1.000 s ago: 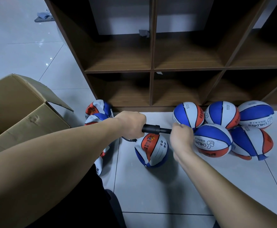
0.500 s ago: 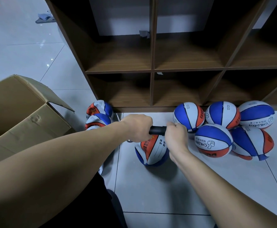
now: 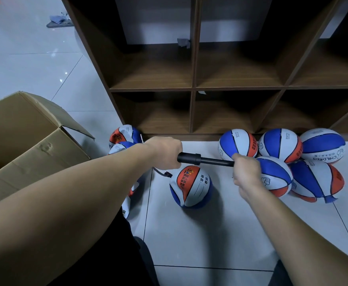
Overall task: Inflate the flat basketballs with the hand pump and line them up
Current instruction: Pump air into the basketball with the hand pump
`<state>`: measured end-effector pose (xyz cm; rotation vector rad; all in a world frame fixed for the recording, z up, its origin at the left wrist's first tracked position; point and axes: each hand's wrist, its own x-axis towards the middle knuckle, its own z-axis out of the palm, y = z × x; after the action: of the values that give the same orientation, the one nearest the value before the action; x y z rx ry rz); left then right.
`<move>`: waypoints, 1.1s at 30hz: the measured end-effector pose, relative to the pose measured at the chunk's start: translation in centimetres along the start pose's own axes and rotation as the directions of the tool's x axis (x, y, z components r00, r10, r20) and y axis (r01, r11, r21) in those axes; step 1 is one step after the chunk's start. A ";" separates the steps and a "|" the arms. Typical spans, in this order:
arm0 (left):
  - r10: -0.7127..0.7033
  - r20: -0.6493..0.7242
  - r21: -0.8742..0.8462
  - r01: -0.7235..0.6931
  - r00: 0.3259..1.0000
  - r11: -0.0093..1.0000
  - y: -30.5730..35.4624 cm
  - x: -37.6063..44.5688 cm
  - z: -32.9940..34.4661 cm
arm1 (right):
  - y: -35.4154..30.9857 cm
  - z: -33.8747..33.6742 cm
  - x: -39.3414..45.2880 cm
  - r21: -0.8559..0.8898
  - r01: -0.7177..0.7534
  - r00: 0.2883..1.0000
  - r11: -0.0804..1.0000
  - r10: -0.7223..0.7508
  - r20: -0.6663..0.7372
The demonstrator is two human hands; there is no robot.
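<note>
head cam | faces forward-down | close over floor [image 3: 189, 234]

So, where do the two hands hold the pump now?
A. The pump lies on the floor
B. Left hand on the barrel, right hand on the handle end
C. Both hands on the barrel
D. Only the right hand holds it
B: the left hand grips the thick barrel of the pump, and the right hand grips the end of its pulled-out rod.

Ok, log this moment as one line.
phase: pumping | left hand grips pump barrel | right hand grips handle | hose to ball
</note>
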<state>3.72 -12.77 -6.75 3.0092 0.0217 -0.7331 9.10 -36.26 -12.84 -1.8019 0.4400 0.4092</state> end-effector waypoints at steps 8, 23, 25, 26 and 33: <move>0.010 -0.038 -0.023 -0.011 0.999 1.000 0.9 -0.2 0.1 | -0.7 0.4 0.0 0.017 -0.004 0.993 1.000 0.006 -0.118; -0.011 -0.113 0.008 0.012 0.993 1.000 3.4 -0.9 -0.3 | -2.2 4.5 -4.7 -0.091 0.246 0.963 0.965 -0.254 -0.086; -0.001 -0.104 0.032 0.004 0.995 0.999 3.4 -0.9 -0.3 | -1.9 4.8 -4.9 -0.084 0.236 0.968 0.968 -0.241 -0.069; 0.007 -0.099 0.048 -0.002 0.995 0.999 3.3 -0.9 -0.3 | -1.6 4.9 -4.9 -0.069 0.225 0.972 0.972 -0.229 -0.054; 0.039 -0.073 0.061 -0.035 0.997 0.998 3.0 -0.4 0.1 | -0.8 4.6 -4.0 -0.015 0.155 0.987 0.988 -0.154 0.054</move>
<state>3.33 -15.78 -6.55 3.0833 -0.0545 -0.6296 5.78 -31.26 -11.40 -1.8254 0.2575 0.3528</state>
